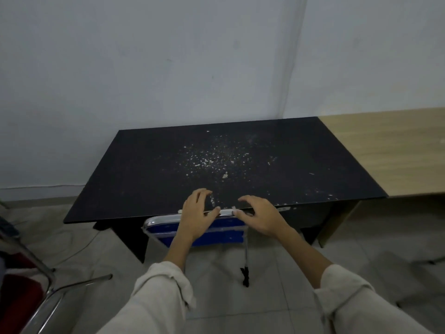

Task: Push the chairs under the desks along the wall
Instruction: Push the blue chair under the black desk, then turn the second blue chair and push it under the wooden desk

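Observation:
A blue chair (216, 233) with a chrome frame stands tucked against the front edge of a black desk (144, 169); its seat is hidden under the desk top. My left hand (196, 216) rests on the chrome top rail of the backrest, fingers spread, thumb on the rail. My right hand (258, 218) hovers at the rail's right end with fingers apart and thumb touching the rail. Neither hand is closed around the rail. White flakes lie scattered on the desk top.
A red chair (26, 292) with a chrome frame stands at the lower left, away from the desks. A light wooden desk (395, 150) adjoins the black one on the right, along the wall. A cable runs over the tiled floor (277, 285) at left.

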